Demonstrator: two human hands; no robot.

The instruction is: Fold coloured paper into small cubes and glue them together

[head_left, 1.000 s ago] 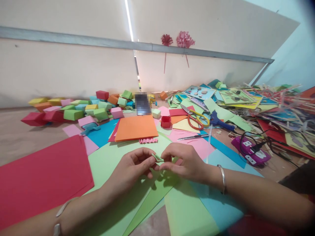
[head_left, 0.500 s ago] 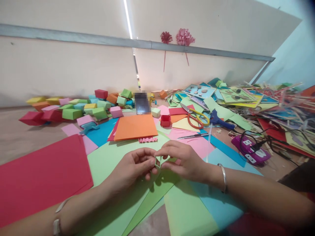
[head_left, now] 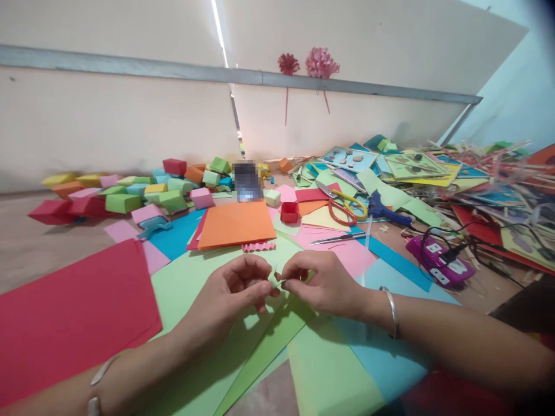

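Between my two hands is a small piece of folded light-green paper [head_left: 274,279]. My left hand [head_left: 243,283] grips its left side, thumb against curled fingers. On the other side my right hand [head_left: 318,281] pinches a thin edge or flap of it between thumb and forefinger. The hands hover over large light-green sheets [head_left: 191,300]. Just beyond them lie a pink zigzag-folded strip [head_left: 259,247] and a stack topped by an orange sheet [head_left: 237,225]. A small open red paper box [head_left: 290,212] stands behind.
Folded paper blocks [head_left: 124,203] pile up at back left. A large red sheet [head_left: 78,318] lies at left. To the right are scissors [head_left: 347,205], a craft knife [head_left: 338,238], a blue glue gun [head_left: 388,209] and a purple power strip [head_left: 440,263] with cables.
The green paper has turned from an open, box-like frame to a flatter, pointed shape. My right fingers have closed to a tighter pinch on its edge. The view has shifted slightly.
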